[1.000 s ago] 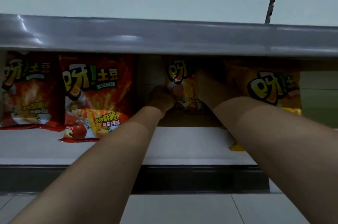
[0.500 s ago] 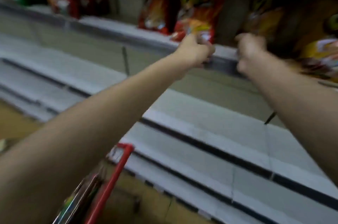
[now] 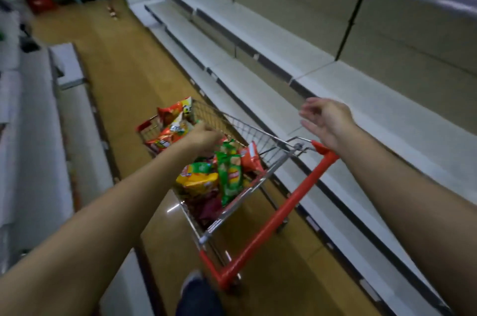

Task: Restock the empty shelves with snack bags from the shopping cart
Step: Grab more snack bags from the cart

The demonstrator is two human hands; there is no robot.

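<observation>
Wire-mesh shopping cart (image 3: 247, 132) with a red handle (image 3: 278, 215) sits right under both arms, and it's packed with snack bags. Closest to the wrists there's a yellow bag (image 3: 197, 181) and a couple of green bags (image 3: 229, 173) standing on edge, with an orange-red bag (image 3: 251, 158) just to the right of them against the mesh. Something dark purple (image 3: 206, 208) is buried underneath at the handle end, can't really make out what it is. Out past the left hand, at the far end of the cart, a few more red-orange bags (image 3: 173, 122) are piled up, one poking above the rim.

Left hand (image 3: 202, 136) is reaching down into the cart, knuckles up, fingers curled down among the bags in the middle. Whether it's actually got hold of a bag or is just touching them, I can't tell, since the fingertips are hidden behind the hand itself.

Right hand (image 3: 326, 119) is up in the air above the right end of the handle, palm facing left, fingers loose and spread, holding nothing and not touching the handle.

To the right of that hand run the white shelves (image 3: 348, 98), several tiers, all bare. The wood-tone floor (image 3: 124, 78) stretches away beyond the cart, and a dark shoe (image 3: 192, 282) shows below the handle.
</observation>
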